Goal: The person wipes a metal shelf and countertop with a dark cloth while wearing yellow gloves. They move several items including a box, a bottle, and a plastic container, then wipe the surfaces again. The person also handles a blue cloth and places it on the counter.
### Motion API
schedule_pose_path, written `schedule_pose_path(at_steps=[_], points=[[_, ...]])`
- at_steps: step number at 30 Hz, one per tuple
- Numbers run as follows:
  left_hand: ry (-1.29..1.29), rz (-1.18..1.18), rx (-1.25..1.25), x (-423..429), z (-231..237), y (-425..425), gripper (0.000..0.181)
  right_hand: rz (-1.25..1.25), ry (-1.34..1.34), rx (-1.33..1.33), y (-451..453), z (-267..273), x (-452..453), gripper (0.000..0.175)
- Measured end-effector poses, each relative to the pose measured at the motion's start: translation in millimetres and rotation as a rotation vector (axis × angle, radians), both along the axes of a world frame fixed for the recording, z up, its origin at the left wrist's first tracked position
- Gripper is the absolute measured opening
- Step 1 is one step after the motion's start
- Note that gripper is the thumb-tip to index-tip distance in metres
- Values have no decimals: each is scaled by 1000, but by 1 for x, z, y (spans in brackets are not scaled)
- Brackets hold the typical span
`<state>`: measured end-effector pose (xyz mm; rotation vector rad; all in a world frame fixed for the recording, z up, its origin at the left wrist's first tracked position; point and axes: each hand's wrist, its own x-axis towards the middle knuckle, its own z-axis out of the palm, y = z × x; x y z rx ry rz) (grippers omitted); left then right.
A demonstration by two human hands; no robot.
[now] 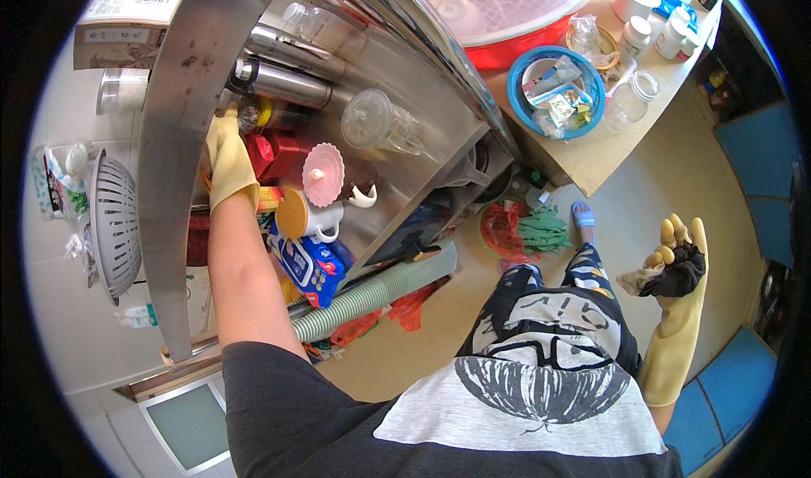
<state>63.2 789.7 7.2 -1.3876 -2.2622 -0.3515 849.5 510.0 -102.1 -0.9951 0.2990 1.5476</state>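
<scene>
My left hand [229,152], in a yellow rubber glove, reaches into a stainless steel shelf [405,183]. Its fingertips are at a small container with a yellow rim [263,112], partly hidden, and whether they grip it cannot be told. Beside the glove lies a red packet [258,154]. A steel vacuum flask [282,82], a clear glass with a lid [367,119], a pink scalloped cup lid [323,174] and a white mug with a wooden lid [323,219] are on the shelf. My right hand [678,269], also gloved, is raised at the right, holding a crumpled dark cloth [678,272].
A blue wipes packet [310,266] lies at the shelf's edge, above a green ribbed hose [380,300]. A wooden table [589,161] holds a blue basket [514,91], a red basin [500,53] and jars. Leafy greens [543,230] in a red bag lie on the floor near my feet.
</scene>
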Motion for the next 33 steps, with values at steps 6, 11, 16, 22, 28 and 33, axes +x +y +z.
schedule_pose_path(at_steps=[6, 11, 16, 22, 28, 33], points=[[-452, -54, 97, 25, -5, -11, 48, 22, 41, 24, 0, -5, 6, 41], [-567, 42, 9, 47, 41, -30, 49, 36, 42, 39, 2, -4, 9, 41], [-25, 30, 237, 40, 55, -42, 52, 47, 34, 38, 5, 3, 8, 40], [-129, -189, 225, 64, 35, -70, 49, 63, 57, 59, 5, 1, 14, 42], [-391, -184, 175, 184, 31, -148, 49, 61, 196, 178, -7, -15, 30, 48], [-488, -288, 581, 299, -35, -291, 35, -18, 186, 57, -3, -15, 33, 41]])
